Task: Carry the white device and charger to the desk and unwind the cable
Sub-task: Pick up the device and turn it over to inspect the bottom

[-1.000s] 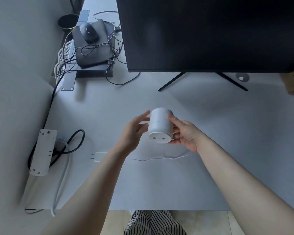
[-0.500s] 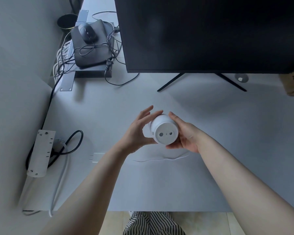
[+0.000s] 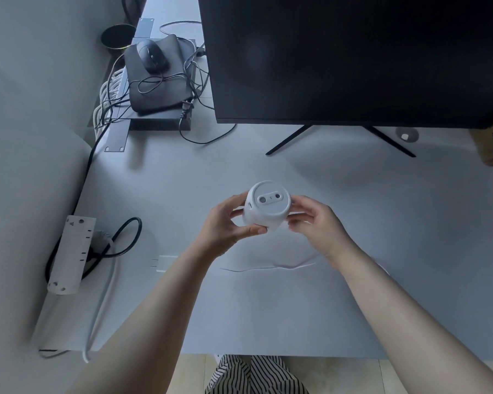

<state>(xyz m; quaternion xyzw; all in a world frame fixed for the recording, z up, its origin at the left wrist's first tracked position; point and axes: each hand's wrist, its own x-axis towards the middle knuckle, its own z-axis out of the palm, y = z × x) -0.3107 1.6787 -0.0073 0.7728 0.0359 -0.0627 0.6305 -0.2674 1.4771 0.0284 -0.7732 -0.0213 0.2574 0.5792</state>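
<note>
Head cam: both hands [image 3: 228, 223] [image 3: 315, 223] grip white device [image 3: 268, 206] above desk [image 3: 382, 211].

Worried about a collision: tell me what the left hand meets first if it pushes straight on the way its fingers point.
The left hand already grips the white cylindrical device; straight beyond it waits the right hand.
</note>
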